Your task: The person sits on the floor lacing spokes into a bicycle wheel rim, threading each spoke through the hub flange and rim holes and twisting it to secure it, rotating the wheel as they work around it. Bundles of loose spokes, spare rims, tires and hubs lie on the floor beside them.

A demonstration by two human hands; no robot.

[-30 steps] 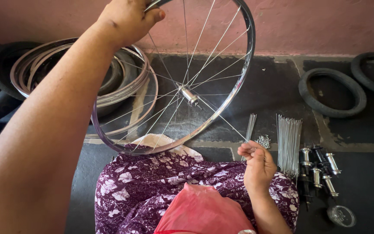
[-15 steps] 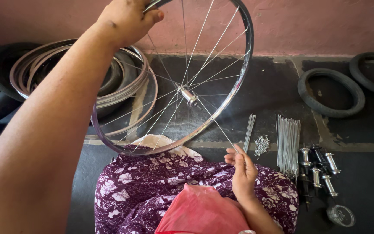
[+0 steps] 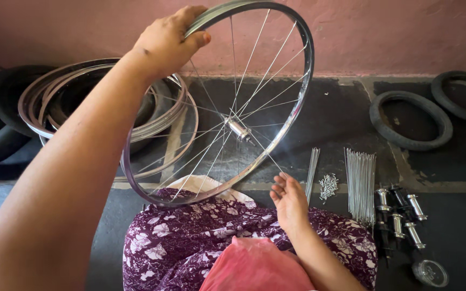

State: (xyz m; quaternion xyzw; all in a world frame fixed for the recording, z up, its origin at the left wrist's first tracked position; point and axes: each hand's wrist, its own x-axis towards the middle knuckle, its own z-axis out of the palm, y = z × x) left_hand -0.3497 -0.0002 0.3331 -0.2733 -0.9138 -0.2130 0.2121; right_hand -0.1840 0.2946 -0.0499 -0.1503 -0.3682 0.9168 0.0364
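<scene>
Left hand [image 3: 164, 44] is clamped over the top of a shiny spoked wheel rim [image 3: 298, 102], holding it upright and a little tilted, with its lower edge resting on the person's lap, on the purple flowered cloth [image 3: 190, 242]. Right hand [image 3: 288, 202] sits low beside the rim's bottom edge, fingers loosely together and curled, gripping nothing I can make out; its fingertips are near the end of a loose spoke running down from the hub [image 3: 238, 129]. On the dark floor [image 3: 335, 118] just right of that hand lie a thin bundle of spokes [image 3: 312, 170], a small heap of nipples [image 3: 328, 186], a broader sheaf of spokes [image 3: 360, 180] and a cluster of metal hubs [image 3: 400, 213]. Bare rims [image 3: 44, 102] are stacked at the left against the pink wall [image 3: 395, 32], and two black tyres [image 3: 410, 119] lie well apart to the right.
</scene>
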